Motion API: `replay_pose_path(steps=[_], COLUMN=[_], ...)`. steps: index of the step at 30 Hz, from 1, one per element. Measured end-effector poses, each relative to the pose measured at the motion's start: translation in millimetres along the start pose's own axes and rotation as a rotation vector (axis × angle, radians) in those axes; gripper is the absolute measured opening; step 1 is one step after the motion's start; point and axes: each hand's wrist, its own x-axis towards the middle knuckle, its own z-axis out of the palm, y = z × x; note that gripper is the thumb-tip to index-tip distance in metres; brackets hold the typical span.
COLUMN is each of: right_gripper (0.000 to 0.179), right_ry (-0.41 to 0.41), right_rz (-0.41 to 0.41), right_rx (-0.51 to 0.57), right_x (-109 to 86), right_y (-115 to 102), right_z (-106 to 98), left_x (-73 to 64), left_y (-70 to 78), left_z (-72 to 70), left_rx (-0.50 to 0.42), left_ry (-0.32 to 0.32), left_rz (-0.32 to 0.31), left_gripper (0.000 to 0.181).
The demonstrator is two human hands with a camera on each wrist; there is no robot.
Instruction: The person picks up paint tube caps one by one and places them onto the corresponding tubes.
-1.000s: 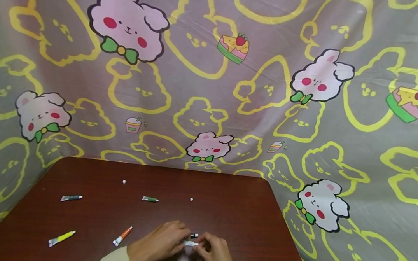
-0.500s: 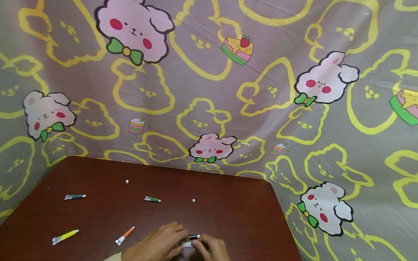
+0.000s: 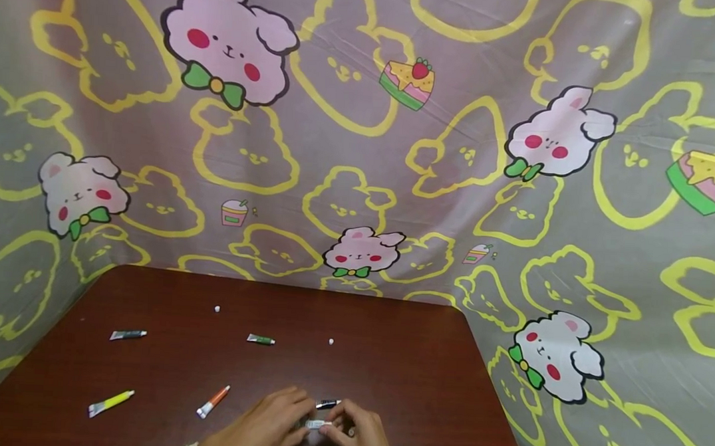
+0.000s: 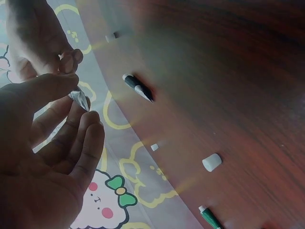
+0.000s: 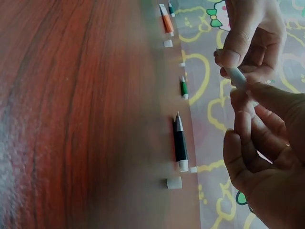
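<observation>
**Over the brown desk (image 3: 411, 372), two hands share one white tube (image 3: 316, 424)**

Nearest us, the tube is over the desk's near part, closer to the right edge than the left. Our left hand (image 3: 265, 424) pinches its body; our right hand (image 3: 362, 431) pinches the other end. We judge it best to steady the body lightly with the left, keep both ends in line, and let any turn come from the right fingertips, since hard squeezing could force paint out. Our knuckles should clear the black tube (image 3: 327, 404) just beyond. An orange tube (image 3: 214, 402) and a yellow tube (image 3: 111, 404) lie toward the left edge. Farther on, a loose cap (image 3: 331, 341) could roll if bumped. A printed curtain (image 3: 436, 67) hangs past the far edge.
</observation>
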Motion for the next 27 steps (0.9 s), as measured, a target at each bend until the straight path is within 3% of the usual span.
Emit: replay_pose_path(steps=[3,15,20,24,27], right_gripper=[0.018,0.015,0.019,0.006,0.021], right_ry=[-0.02,0.027,0.002,-0.036,-0.069], right_rz=[-0.002,-0.026,0.058,0.121,0.102], right_rx=[0.015,-0.043,-0.017,-0.005,0.035], right_x=[-0.4,0.0,0.1,0.7,1.0], right_y=[0,2,-1,-2,-1], right_z=[-1,7,11,10,7], left_x=[-2.2,-6.8,-9.9,-12.5,-14.7], left_y=[-0.9,2.6,4.1,3.3,1.9], left_z=[2.2,0.1,-0.8,-0.3,-0.1], left_rx=[0.015,0.066,0.038,0.034,0.017], left_ry=[0.041,0.032,0.017,0.04,0.043], left_rz=[0.016,-0.007,-0.031,-0.031,-0.045], left_gripper=[0.024,0.024,0.023,0.026,0.027])
